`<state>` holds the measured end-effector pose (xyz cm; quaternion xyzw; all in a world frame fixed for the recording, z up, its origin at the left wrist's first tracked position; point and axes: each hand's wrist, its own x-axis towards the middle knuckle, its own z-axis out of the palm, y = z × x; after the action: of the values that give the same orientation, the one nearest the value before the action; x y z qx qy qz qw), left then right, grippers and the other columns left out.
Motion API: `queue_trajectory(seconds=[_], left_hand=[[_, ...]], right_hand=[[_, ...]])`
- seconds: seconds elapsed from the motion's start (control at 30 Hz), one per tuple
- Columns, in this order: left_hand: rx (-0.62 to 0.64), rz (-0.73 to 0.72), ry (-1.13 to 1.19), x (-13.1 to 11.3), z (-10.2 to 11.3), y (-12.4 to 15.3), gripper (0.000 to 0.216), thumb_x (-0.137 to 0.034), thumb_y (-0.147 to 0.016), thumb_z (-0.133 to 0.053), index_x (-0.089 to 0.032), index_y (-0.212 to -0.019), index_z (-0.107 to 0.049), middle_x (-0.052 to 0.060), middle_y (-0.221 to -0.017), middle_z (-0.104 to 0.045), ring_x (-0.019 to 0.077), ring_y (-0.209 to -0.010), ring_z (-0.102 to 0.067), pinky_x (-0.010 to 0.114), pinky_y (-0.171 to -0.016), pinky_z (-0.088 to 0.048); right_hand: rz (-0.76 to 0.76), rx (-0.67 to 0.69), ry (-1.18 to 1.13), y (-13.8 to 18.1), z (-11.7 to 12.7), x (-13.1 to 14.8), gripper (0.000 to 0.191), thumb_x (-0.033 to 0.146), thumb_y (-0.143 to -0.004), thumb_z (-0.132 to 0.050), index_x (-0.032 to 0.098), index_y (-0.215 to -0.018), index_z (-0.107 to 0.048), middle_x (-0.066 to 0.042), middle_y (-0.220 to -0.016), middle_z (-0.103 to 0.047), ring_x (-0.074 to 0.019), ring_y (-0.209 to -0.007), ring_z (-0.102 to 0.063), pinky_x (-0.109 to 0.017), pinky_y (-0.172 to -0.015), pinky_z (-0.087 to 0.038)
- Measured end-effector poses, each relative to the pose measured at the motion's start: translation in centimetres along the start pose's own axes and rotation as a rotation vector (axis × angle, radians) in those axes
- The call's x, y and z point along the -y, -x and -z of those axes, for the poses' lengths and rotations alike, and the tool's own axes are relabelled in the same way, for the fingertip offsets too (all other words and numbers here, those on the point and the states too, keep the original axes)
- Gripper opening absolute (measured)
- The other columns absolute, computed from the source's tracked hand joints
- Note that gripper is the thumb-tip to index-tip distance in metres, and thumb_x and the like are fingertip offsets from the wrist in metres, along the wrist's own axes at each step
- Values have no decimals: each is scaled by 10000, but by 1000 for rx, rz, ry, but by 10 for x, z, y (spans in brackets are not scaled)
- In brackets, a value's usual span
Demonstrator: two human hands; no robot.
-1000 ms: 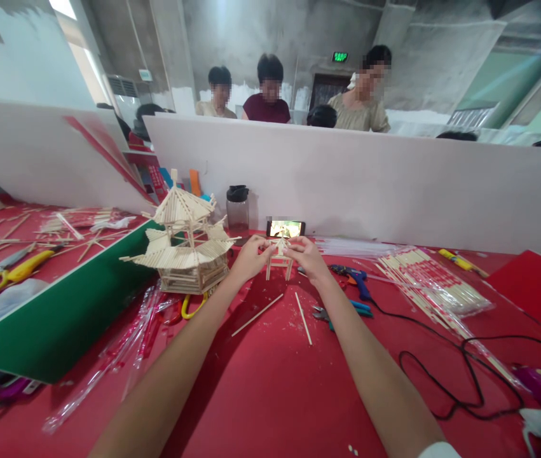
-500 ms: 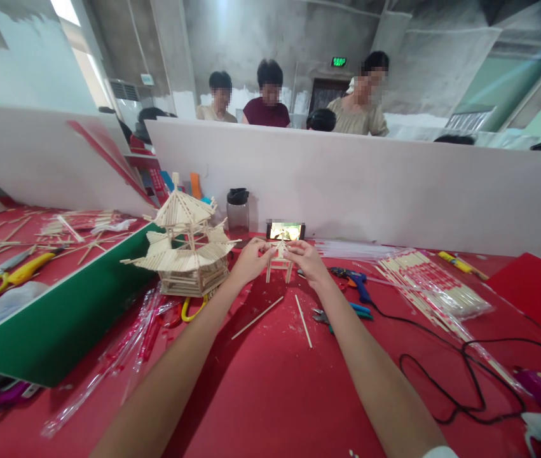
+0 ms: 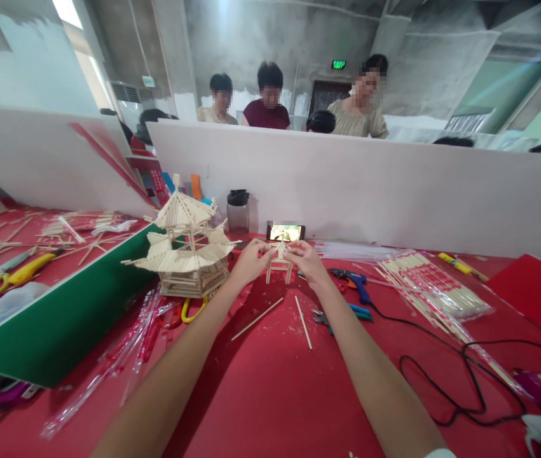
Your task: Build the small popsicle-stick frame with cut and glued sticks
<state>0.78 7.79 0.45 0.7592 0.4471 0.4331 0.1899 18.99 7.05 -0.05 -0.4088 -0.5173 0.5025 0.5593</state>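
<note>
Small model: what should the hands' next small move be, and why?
Perhaps steady the small model and check its top is straight: the left hand and right hand pinch it near the top from opposite sides, while the glue gun lies to the right, held by neither.

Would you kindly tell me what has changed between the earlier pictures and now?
Nothing on the table has visibly moved; the whole scene merely sits slightly lower in the picture, suggesting a small camera tilt. The left hand and right hand keep hold of the small stick model. The larger stick pagoda and glue gun stayed put.
</note>
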Motion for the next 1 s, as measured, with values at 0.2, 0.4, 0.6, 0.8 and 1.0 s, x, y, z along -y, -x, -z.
queue_trajectory(seconds=[0.2,0.4,0.6,0.8,1.0], left_hand=[[2,-8,0,0,1,1,257,-344,-874,-530,-174,-687,-582,34,-865,-563,165,-866,-556,284,-813,-440],[6,2,9,2,0,0,259,-352,-875,-534,-174,-695,-587,31,-872,-563,161,-858,-562,284,-813,-437],[2,-4,14,1,1,0,253,-350,-869,-540,-173,-698,-598,29,-863,-558,163,-862,-558,291,-851,-435],[-1,6,22,-2,2,2,255,-352,-871,-541,-172,-697,-591,30,-856,-568,164,-863,-561,298,-856,-431],[1,7,41,-6,4,3,249,-347,-870,-544,-167,-706,-594,32,-841,-562,162,-849,-561,287,-823,-432]], right_hand=[[8,16,10,-1,1,-1,422,297,-570,-819,198,-896,-570,14,-753,-687,-140,-704,-635,-283,-741,-479],[3,30,5,1,1,2,442,310,-573,-817,200,-915,-560,12,-759,-690,-141,-695,-635,-282,-726,-480],[8,28,26,2,0,3,450,325,-570,-817,203,-918,-557,2,-791,-694,-148,-734,-644,-297,-774,-482],[13,26,45,2,0,3,453,348,-574,-809,199,-923,-561,-9,-811,-691,-159,-752,-647,-305,-786,-483],[23,48,42,2,1,3,443,343,-581,-806,196,-923,-567,-6,-813,-688,-152,-762,-645,-295,-786,-480]])
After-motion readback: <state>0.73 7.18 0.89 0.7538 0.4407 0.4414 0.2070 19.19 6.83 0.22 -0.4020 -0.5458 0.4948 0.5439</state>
